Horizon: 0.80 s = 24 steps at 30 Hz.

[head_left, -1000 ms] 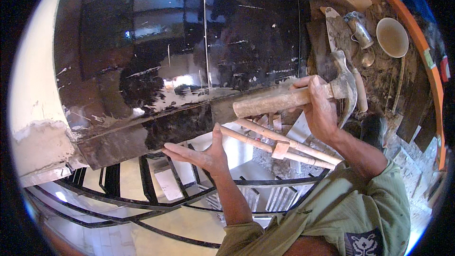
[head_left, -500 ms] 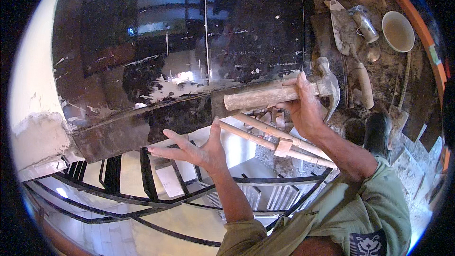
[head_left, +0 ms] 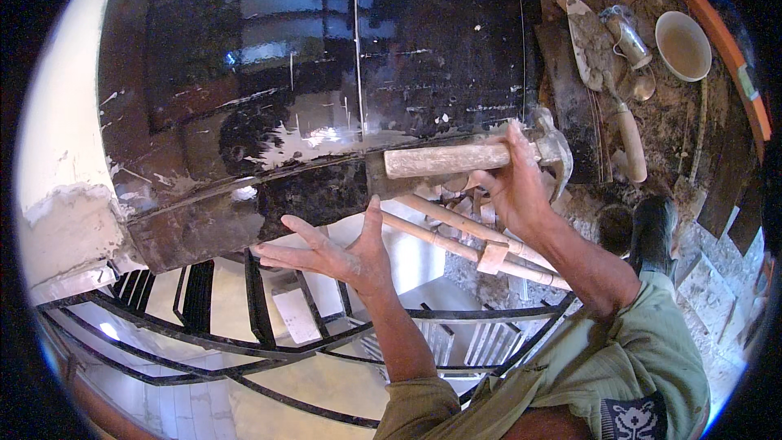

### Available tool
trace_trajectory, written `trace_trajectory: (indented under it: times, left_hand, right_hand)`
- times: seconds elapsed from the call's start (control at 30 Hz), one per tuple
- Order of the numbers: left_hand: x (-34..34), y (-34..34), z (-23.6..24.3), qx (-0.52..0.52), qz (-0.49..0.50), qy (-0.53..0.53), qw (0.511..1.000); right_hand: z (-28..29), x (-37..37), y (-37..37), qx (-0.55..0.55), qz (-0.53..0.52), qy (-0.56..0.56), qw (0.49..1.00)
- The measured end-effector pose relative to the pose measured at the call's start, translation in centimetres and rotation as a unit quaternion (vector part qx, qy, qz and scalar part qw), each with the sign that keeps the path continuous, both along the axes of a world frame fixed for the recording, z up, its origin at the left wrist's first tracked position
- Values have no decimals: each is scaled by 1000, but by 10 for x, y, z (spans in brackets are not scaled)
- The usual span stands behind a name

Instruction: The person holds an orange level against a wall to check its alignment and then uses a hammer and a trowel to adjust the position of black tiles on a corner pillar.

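My right hand (head_left: 521,187) grips a claw hammer (head_left: 444,160) near its head, which points right; the pale wooden handle lies crosswise above the front of a dark tile strip (head_left: 314,191). My left hand (head_left: 334,253) has its fingers spread at the lower edge of that strip; I cannot tell whether all of them touch it. Behind the strip is a glossy black tiled surface (head_left: 440,33) with pale smears and scratches. Below my hands, two wooden poles (head_left: 428,237) joined by a small block run diagonally.
On the dirty right side lie a trowel (head_left: 628,140), a metal mug (head_left: 627,41), a spoon (head_left: 641,84) and a white bowl (head_left: 683,45), near an orange rail (head_left: 735,63). A white wall (head_left: 65,138) stands left. Below is a stairwell with black railings (head_left: 301,346).
My right hand has moved left with the hammer, bringing it down closer onto the tile strip's edge. My left hand has shifted slightly left, its fingers spreading wider.
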State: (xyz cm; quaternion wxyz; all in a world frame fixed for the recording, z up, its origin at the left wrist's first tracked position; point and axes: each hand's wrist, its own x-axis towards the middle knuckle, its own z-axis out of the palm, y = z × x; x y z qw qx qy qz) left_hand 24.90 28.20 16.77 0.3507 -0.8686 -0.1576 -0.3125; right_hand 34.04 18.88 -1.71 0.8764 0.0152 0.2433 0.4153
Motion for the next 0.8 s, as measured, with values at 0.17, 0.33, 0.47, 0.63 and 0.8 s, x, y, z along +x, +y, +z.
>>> trace_trajectory:
  times: [0.17, 0.33, 0.47, 0.63, 0.8]
  left_hand:
    - [-3, 4, -2, -1, -10, -2, 1000]
    - [-3, 3, 0, -3, -8, 2, 1000]
    - [-4, 6, -2, -1, -20, 6, 1000]
    - [1, 4, -2, -16, -38, 3, 999]
    - [-3, 1, 0, -24, -23, -4, 999]
  right_hand:
    - [24, 5, 6, 29, 9, 23, 999]
    - [7, 3, -2, 16, 14, 13, 1000]
    - [10, 2, 4, -7, 10, 42, 999]
    - [17, 4, 12, 58, 0, 30, 998]
    - [20, 4, -1, 28, 17, 21, 999]
